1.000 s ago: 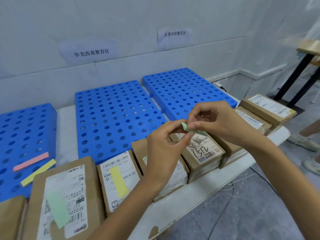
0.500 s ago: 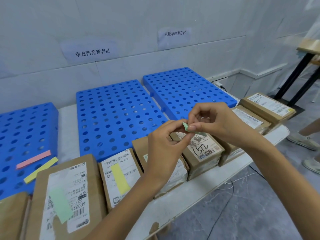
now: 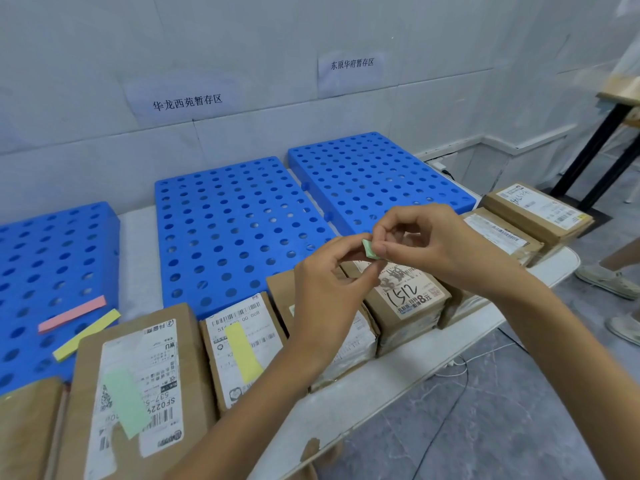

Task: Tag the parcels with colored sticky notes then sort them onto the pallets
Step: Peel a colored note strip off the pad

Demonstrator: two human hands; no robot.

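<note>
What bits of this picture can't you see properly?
Head view only:
- green sticky note: mostly hidden by the fingers of the left hand and right hand pinching it.
- middle parcel: label covered by the left hand.
- corner parcel: cut off by the left and bottom edges.
- left pallet: cut off by the left edge.
- Small print on the yellow-tagged parcel: too small to read.

a single wide-angle view from the person's head looks forward and down across the white table (image 3: pixel 363 400) toward the tiled wall (image 3: pixel 242 46). the left hand (image 3: pixel 325 296) and right hand (image 3: pixel 436 244) sit close under the lens; parcels (image 3: pixel 405 299) line the near edge, blue pallets (image 3: pixel 235 230) lie beyond, and the floor (image 3: pixel 502 427) shows at right.
</note>
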